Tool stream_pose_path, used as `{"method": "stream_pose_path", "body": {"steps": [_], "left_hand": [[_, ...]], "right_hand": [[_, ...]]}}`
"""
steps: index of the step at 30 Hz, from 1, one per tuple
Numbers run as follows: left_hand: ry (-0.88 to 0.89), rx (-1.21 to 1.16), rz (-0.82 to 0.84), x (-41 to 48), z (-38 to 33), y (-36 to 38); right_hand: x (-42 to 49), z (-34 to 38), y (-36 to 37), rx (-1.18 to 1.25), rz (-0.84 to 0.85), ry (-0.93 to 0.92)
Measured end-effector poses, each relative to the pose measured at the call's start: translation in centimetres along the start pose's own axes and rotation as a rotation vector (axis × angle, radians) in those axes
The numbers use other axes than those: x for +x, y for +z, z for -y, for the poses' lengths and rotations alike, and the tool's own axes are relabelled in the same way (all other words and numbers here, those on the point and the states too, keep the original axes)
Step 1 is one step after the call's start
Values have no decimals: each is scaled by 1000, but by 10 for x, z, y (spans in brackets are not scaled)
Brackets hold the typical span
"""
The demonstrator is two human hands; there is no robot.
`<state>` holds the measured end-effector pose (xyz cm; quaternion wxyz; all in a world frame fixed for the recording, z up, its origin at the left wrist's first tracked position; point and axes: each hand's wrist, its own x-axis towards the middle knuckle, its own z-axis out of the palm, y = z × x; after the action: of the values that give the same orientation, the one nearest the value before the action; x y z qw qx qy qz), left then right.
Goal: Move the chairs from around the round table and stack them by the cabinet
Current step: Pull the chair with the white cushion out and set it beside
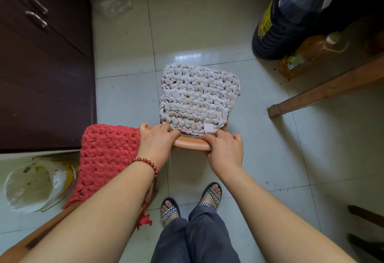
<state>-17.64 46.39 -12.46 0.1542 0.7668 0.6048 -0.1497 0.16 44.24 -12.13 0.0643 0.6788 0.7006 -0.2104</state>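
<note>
A wooden chair with a pale woven seat pad (197,98) stands on the tiled floor in front of me. Its curved orange backrest rail (191,144) is gripped by both hands: my left hand (156,140) at the rail's left end, my right hand (225,150) at its right end. To the left stands a second chair with a red woven pad (106,159), partly under my left forearm. The dark brown cabinet (45,80) rises at the left, close to the red-padded chair.
A lined waste bin (33,186) stands at the lower left under the cabinet's end. Large bottles, one dark (291,17) and one of yellow oil (307,55), stand at the upper right by a slanted wooden leg (324,92). My sandalled feet (191,202) are just behind the chair.
</note>
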Motion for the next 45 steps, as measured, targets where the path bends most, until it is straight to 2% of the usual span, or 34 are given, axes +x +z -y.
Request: {"method": "stream_pose_path", "body": {"steps": [14, 19, 24, 28, 32, 35, 45], "left_hand": [[44, -180, -41, -14, 12, 0], [65, -178, -16, -25, 14, -13], [38, -248, -70, -41, 7, -39], [34, -328, -193, -62, -1, -69], [-52, -588, -331, -92, -13, -110], [-89, -769, -359, -115, -24, -141], [-4, -945, -598, -204, -87, -245]], "right_hand": [[-3, 6, 6, 88, 21, 61], [-14, 12, -6, 207, 5, -4], [-33, 28, -26, 382, -78, -62], [-52, 37, -52, 512, -171, 4], [-82, 43, -93, 660, -286, 49], [-108, 48, -127, 713, -376, 57], [-206, 41, -236, 825, -609, -77]]}}
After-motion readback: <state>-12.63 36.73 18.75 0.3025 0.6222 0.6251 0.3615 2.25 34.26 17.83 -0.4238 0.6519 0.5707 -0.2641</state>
